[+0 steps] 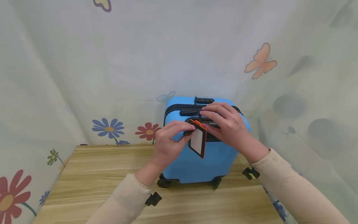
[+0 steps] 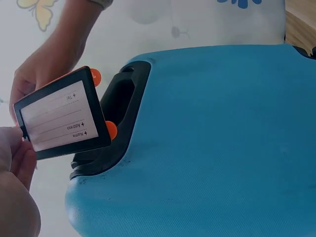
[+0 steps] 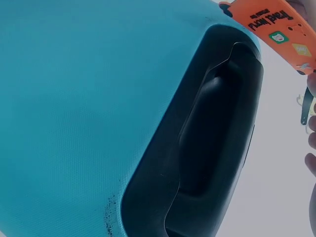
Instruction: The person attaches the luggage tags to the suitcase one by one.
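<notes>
Luggage tag: a black-framed tag hangs tilted between the two hands, in front of the suitcase's upper part and apart from its blue shell.
Left hand: the left hand pinches the tag near its upper end, thumb and fingers close together at the edge.
Right hand: the right hand reaches over the suitcase top with fingers bent and a little spread, its thumb partly behind the tag — whether it grips anything there I cannot tell.
Card in the frame: a white card with ruled lines, printed "Name", "Address" and "Tel", each with a small plus mark; it appears upside down in the left wrist view.
Tag's back: an orange back with raised dark lettering, "Travel" and a second word that looks like "World" — the smaller print is too small to read. A green patch and a yellow one sit beside it.
Strip: a dark strip with a small hole near its end hangs by the right hand's fingers.
Suitcase: a blue suitcase stands upright on its black wheels, its inside hidden; a black recessed handle is set into its top edge.
Surface: a wood-grain table.
</notes>
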Motion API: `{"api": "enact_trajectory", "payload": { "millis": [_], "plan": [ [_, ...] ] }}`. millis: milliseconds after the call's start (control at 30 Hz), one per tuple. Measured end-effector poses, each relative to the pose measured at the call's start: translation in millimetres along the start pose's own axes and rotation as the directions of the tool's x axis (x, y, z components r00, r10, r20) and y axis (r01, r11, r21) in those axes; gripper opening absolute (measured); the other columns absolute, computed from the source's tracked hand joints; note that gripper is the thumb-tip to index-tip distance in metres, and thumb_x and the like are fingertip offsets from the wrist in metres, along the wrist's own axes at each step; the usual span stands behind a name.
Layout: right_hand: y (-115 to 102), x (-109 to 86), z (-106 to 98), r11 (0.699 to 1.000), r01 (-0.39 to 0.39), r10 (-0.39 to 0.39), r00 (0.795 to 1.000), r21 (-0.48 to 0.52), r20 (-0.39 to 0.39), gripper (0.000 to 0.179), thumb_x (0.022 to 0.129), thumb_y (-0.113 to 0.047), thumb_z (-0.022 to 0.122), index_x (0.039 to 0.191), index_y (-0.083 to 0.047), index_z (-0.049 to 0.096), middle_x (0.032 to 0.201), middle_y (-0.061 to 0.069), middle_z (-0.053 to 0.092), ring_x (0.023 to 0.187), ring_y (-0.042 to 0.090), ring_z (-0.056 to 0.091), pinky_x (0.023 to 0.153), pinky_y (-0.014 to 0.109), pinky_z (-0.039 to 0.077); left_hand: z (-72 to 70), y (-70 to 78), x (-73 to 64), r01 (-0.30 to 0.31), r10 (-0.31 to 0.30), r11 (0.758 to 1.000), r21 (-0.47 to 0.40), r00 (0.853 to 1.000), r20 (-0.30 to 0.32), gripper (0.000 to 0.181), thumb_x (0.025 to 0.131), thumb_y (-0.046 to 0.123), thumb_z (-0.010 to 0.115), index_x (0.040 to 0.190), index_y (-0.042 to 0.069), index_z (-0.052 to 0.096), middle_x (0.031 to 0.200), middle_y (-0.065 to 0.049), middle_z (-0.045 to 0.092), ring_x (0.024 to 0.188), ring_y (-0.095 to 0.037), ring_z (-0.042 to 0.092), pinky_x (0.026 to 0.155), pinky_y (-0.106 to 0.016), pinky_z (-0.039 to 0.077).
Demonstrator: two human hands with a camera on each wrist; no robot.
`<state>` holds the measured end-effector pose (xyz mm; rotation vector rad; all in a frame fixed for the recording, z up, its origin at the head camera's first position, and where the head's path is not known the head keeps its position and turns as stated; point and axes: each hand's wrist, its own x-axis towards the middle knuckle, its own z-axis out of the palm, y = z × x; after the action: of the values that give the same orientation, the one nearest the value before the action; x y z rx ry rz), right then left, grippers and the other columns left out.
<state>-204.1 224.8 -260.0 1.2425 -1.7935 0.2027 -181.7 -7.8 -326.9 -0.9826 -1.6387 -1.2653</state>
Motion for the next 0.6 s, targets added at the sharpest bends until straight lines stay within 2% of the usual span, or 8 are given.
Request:
{"api": "enact_trajectory", "payload": {
  "millis": [133, 233, 433, 600],
  "plan": [
    [1.5, -1.9, 0.5, 1.0, -0.011, 0.011, 1.0, -0.02, 0.02, 0.043, 0.085, -0.013, 0.092, 0.122, 0.0, 0.075, 0.117, 0.017, 0.073, 0.108, 0.037, 0.068, 0.09, 0.05, 0.06, 2.9, -1.8, -0.6, -0.003, 0.003, 1.0, 0.015, 1.0, -0.019, 0.024, 0.083, -0.004, 0.088, 0.104, 0.006, 0.082, 0.102, -0.006, 0.08, 0.099, -0.022, 0.076, 0.086, -0.032, 0.063],
    [2.7, -3.9, 1.6, 0.999, -0.019, 0.02, 0.999, -0.033, 0.026, 0.039, 0.089, -0.017, 0.09, 0.121, -0.001, 0.074, 0.114, 0.017, 0.073, 0.106, 0.038, 0.069, 0.09, 0.051, 0.06, 5.3, -3.3, -1.6, -0.001, 0.002, 1.0, 0.017, 1.0, -0.03, 0.024, 0.084, -0.005, 0.088, 0.104, 0.006, 0.082, 0.101, -0.006, 0.08, 0.099, -0.022, 0.076, 0.085, -0.032, 0.063],
    [5.1, -7.6, 2.6, 0.998, -0.046, 0.047, 0.998, -0.043, 0.031, 0.035, 0.102, -0.031, 0.076, 0.119, -0.001, 0.073, 0.111, 0.017, 0.074, 0.104, 0.037, 0.069, 0.089, 0.051, 0.059, 8.9, -3.7, -3.7, -0.002, 0.004, 0.999, 0.036, 0.999, -0.044, 0.026, 0.083, -0.005, 0.088, 0.107, 0.004, 0.082, 0.104, -0.008, 0.08, 0.101, -0.023, 0.076, 0.088, -0.033, 0.063],
    [7.2, -8.7, 3.1, 0.997, -0.067, 0.068, 0.998, -0.024, 0.016, 0.034, 0.1, -0.03, 0.078, 0.119, -0.002, 0.074, 0.112, 0.015, 0.075, 0.104, 0.036, 0.069, 0.089, 0.05, 0.059, 10.6, -5.5, -5.4, -0.004, 0.008, 0.998, 0.062, 0.999, -0.051, 0.026, 0.084, -0.004, 0.088, 0.107, 0.003, 0.081, 0.105, -0.009, 0.079, 0.101, -0.024, 0.076, 0.088, -0.034, 0.063]
  ]
}}
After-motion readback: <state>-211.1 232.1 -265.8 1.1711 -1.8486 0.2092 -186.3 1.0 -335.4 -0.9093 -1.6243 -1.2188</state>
